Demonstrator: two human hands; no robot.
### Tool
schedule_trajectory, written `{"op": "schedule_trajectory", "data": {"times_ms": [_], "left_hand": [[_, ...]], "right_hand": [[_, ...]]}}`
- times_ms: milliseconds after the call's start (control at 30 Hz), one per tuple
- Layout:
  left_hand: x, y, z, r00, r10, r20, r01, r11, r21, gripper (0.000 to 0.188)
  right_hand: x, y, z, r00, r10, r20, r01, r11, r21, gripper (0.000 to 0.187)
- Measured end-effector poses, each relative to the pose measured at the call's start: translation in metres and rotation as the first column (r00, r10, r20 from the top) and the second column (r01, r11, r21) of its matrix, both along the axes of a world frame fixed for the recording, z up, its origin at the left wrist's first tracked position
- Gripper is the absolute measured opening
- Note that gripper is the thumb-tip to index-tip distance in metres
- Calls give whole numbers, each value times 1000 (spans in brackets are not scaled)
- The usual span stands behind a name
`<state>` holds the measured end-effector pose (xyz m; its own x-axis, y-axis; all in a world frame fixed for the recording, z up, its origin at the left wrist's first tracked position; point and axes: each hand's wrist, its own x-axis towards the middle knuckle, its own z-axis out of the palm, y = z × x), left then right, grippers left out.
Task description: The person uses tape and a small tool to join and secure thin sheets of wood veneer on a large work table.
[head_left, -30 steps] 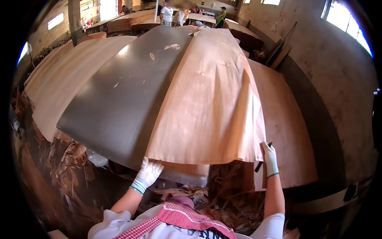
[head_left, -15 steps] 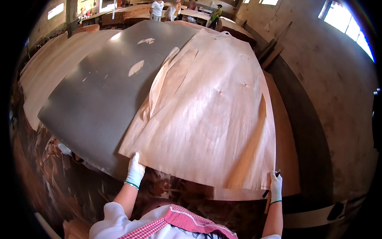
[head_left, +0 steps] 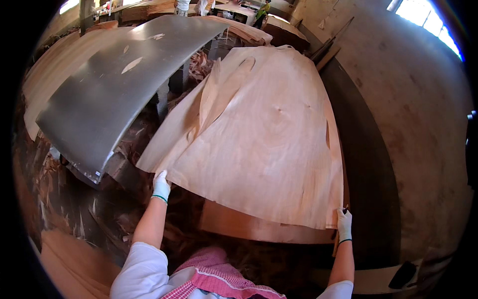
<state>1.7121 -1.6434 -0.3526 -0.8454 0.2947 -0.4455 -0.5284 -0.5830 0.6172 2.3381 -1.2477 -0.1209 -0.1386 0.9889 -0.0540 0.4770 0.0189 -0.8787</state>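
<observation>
A wide, pale wood veneer sheet [head_left: 269, 144] stretches away in front of me, with a folded, split strip along its left side. My left hand [head_left: 161, 187], in a white glove with a green cuff edge, pinches the near edge close to the left corner. At the near right corner my right hand [head_left: 344, 225], gloved alike, is closed on the sheet's edge. A thin stick-like tool with a dark tip also shows at that hand; its kind is unclear. Under the sheet, more veneer [head_left: 239, 226] shows along the near side.
A dark, smooth-topped table [head_left: 99, 109] stands to the left, with torn veneer scraps [head_left: 199, 65] on the floor beside it. Beyond it lies another veneer stack [head_left: 55, 74]. A plain wall [head_left: 398, 124] runs along the right. People and more stacks are at the back.
The veneer sheet has shifted right, off the dark table, and a gap with scraps now shows between them. My left hand has moved slightly up and left in view, still gripping the edge.
</observation>
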Motion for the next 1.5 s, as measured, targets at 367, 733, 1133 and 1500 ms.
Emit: {"op": "schedule_trajectory", "data": {"times_ms": [367, 733, 1133, 1500], "left_hand": [[134, 116, -20, 1000, -9, -27, 8, 1000, -14, 41], [236, 124, 2, 988, 119, -103, -132, 983, -128, 52], [389, 168, -37, 944, 246, -220, -288, 940, -185, 38], [380, 210, -150, 933, 357, 33, -306, 841, -447, 25]], "right_hand": [[109, 135, -35, 961, 2, 278, -30, 995, 97, 19], [196, 155, -54, 858, -77, 508, -35, 978, 207, 16], [294, 213, -121, 712, -160, 683, 7, 975, 221, 22], [275, 261, -179, 625, -139, 768, -88, 965, 247, 31]]}}
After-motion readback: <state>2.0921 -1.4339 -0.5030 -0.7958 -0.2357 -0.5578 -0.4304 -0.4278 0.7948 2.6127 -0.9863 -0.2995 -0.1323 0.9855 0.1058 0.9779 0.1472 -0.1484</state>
